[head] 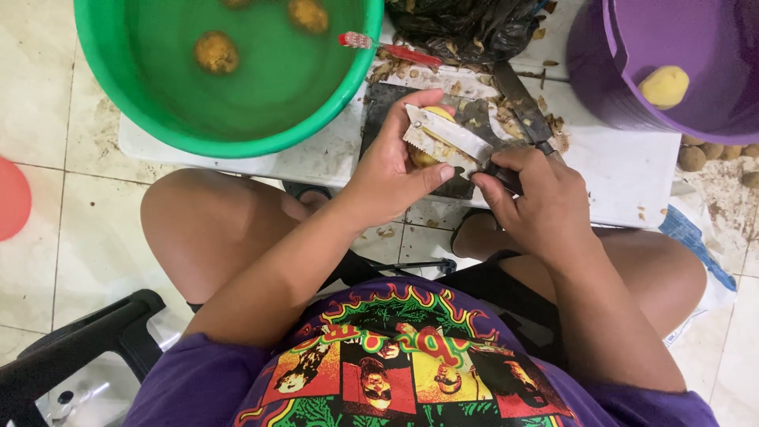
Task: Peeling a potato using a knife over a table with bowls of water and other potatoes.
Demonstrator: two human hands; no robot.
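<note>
My left hand [393, 168] grips a small yellowish potato [437, 115] over a dark cutting board [386, 101]. My right hand [538, 198] holds the black handle of a serrated knife [443, 136], its pale blade laid flat against the potato. Both hands meet just above the white board's near edge. Most of the potato is hidden behind my fingers and the blade.
A green basin [237, 138] of water with several potatoes sits at upper left. At upper right stands a purple bucket [593, 71] holding a peeled potato [664, 85]. Also here: a second knife [523, 107], a red toothbrush [391, 47], a black bag [466, 28], peels, unpeeled potatoes [700, 154].
</note>
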